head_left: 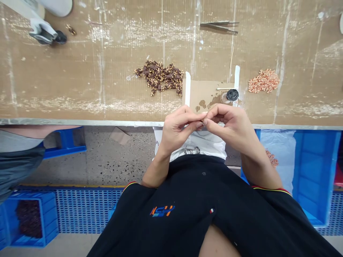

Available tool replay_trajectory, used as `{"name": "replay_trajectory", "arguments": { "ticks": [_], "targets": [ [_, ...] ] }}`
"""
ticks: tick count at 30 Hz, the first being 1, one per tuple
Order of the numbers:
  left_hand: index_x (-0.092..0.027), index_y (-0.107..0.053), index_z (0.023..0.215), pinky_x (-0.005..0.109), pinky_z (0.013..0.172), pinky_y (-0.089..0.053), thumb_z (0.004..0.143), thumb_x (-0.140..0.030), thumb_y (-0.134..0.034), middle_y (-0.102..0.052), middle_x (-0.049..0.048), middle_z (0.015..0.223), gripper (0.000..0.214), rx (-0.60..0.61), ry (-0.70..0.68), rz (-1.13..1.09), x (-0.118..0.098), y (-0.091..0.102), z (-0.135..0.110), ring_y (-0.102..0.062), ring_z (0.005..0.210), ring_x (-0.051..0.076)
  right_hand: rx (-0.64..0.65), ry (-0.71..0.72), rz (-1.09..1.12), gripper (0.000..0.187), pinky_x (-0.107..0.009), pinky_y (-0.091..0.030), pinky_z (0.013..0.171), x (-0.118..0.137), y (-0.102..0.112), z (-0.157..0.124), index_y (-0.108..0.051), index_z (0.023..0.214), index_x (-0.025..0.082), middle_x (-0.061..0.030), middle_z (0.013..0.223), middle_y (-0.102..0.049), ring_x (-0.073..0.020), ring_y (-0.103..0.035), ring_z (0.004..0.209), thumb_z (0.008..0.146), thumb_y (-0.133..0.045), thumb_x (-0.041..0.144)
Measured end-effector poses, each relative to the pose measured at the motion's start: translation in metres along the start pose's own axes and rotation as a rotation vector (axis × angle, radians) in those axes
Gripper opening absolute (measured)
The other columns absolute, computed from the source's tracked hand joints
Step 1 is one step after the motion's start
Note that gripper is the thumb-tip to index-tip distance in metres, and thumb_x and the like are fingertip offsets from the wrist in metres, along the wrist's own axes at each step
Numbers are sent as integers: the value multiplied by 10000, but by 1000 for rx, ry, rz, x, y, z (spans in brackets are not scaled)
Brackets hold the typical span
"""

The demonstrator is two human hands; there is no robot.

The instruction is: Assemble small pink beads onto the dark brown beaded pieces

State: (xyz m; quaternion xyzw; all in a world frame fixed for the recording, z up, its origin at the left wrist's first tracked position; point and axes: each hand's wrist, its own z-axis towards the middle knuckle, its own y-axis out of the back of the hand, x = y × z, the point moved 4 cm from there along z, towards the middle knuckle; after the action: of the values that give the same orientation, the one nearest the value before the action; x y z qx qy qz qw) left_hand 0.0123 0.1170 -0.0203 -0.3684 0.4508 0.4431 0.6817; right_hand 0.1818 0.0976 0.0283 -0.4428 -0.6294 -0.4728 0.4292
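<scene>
My left hand (180, 127) and my right hand (230, 123) meet fingertip to fingertip just over the table's front edge. Each is closed in a pinch; whatever lies between the fingertips is too small and covered to name. Beyond them on the table is a cardboard pad (205, 87) with dark wet spots. On its right side stands a small container with a black top (232, 95), and behind that lies a cotton swab (225, 88). To the left spreads a pile of small dark brown pieces with gold-coloured tips (162, 76). A heap of small orange-and-white pieces (264, 81) sits to the right.
Metal tweezers (219, 26) lie at the back of the cardboard-covered table (120, 50). At the far left is a co-worker's gloved hand (44, 32). Blue crates stand below, one at right (313, 171) and one with dark pieces at left (49, 217).
</scene>
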Motion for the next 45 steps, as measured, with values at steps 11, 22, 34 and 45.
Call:
{"name": "replay_trajectory", "arguments": {
  "ticks": [11,22,34,45],
  "targets": [
    [-324,-859,1009,308,709,-615,911,-455,-899,-808,29,924,168,-144,1,-127,10,-7,-1,-750,830,154,-15,-54,240,535,-307,-606,691,-16,-12,-9,-694,860,242,0,771,-697,-157,-662,709,855,-852,753],
    [-278,-856,966,295,713,-610,945,-453,-867,-797,33,905,177,-176,113,-77,-1,-6,-4,-729,820,136,-90,-28,162,481,-287,-534,620,-13,-6,-6,-702,806,234,3,738,-702,-148,-634,662,833,-916,664],
    [-227,-801,854,226,600,-581,874,-477,-924,-730,13,763,280,-159,181,-181,9,-4,-1,-669,662,96,-44,-31,144,462,-277,-507,597,-10,-10,-4,-684,783,223,7,714,-686,-134,-598,636,856,-906,621],
    [-247,-873,918,198,611,-602,886,-378,-922,-781,13,783,143,-111,205,-258,7,0,0,-711,657,89,-33,-51,137,484,-275,-496,587,-11,-7,-2,-692,778,220,-1,716,-696,-135,-596,636,845,-901,651]
  ]
}}
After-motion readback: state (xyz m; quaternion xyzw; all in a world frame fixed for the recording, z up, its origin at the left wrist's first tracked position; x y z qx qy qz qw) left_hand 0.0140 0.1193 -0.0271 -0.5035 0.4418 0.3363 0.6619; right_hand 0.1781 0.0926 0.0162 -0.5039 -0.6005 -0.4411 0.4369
